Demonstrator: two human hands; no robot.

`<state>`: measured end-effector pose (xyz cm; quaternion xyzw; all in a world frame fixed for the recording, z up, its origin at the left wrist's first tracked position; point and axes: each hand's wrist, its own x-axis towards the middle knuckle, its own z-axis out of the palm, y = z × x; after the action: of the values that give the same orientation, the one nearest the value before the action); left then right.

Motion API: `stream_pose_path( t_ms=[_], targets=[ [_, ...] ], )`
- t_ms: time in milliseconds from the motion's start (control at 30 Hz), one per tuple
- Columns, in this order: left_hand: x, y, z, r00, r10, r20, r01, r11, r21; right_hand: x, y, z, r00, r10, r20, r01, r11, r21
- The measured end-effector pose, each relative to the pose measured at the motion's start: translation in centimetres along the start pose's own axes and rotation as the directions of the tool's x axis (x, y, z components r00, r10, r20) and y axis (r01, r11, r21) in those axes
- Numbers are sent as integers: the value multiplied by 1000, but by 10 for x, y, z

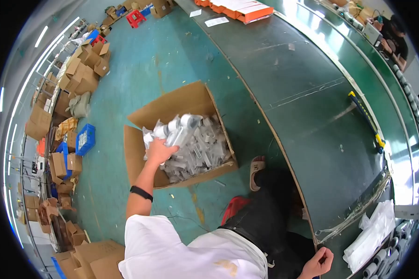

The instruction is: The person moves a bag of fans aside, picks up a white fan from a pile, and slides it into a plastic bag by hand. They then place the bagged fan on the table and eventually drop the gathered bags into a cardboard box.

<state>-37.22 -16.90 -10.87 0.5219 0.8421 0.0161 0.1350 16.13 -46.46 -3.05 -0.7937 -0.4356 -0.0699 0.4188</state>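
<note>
My left hand (159, 151) reaches down into a cardboard box (165, 106) on the floor, its fingers closed around clear plastic bags. In its grip is a bagged white-and-grey item (184, 130) with a round end; its exact kind cannot be told. Many similar bagged parts (202, 151) fill the box below, in a loose heap. At the near edge of the dark workbench (307, 107), my right hand (319, 262) is closed with its fingers curled. Whether anything sits between those fingers is hidden.
A yellow-and-black tool (368, 123), orange trays (242, 8) and a white plastic bag (370, 232) lie on the bench. Cardboard cartons (81, 74) and a blue crate (85, 139) line the left side. Another person (395, 42) works across the bench.
</note>
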Motion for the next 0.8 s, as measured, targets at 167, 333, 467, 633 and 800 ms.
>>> stream_pose_path(
  t_ms=[167,333,467,633,800],
  targets=[
    [23,-27,56,965,90,248,-162,944,287,-1,3,3,999,-28,-41,24,994,-108],
    [21,-69,113,904,359,232,-423,833,357,0,4,6,994,-68,-81,47,972,-232],
    [33,-87,147,704,604,375,-709,634,309,0,7,9,991,-103,-91,69,946,-316],
    [33,-100,196,617,737,276,-787,575,222,-6,12,5,996,-43,-79,13,938,-348],
    [24,-108,230,700,626,344,-698,702,140,-6,10,4,998,1,-68,-24,938,-346]
  ],
)
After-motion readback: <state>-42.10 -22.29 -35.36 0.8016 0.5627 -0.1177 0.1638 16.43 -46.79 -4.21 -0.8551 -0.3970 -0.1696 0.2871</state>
